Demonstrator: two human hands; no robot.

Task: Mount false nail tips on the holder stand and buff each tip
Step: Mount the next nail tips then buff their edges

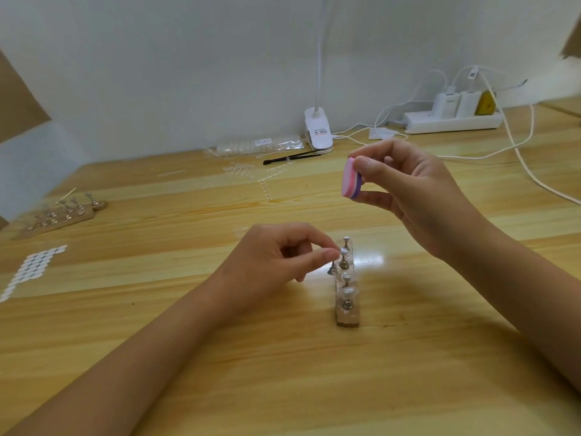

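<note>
A small wooden holder stand [348, 319] with several metal pegs stands on the table in the middle. A clear nail tip [348, 291] sits on a peg near its front end. My left hand [283, 253] pinches the top of a peg [343, 253] further back on the stand, between thumb and forefinger. My right hand [405, 180] is raised above and behind the stand and grips a pink, white and purple buffer block [351, 178] between thumb and fingers.
A second holder stand [59, 215] lies at the far left, with a sheet of white adhesive dots [31, 265] in front of it. Clear nail tip strips [251, 171], a bag [261, 144], a black tool [292, 157], a lamp clip [318, 129] and a power strip [452, 119] with cables line the back.
</note>
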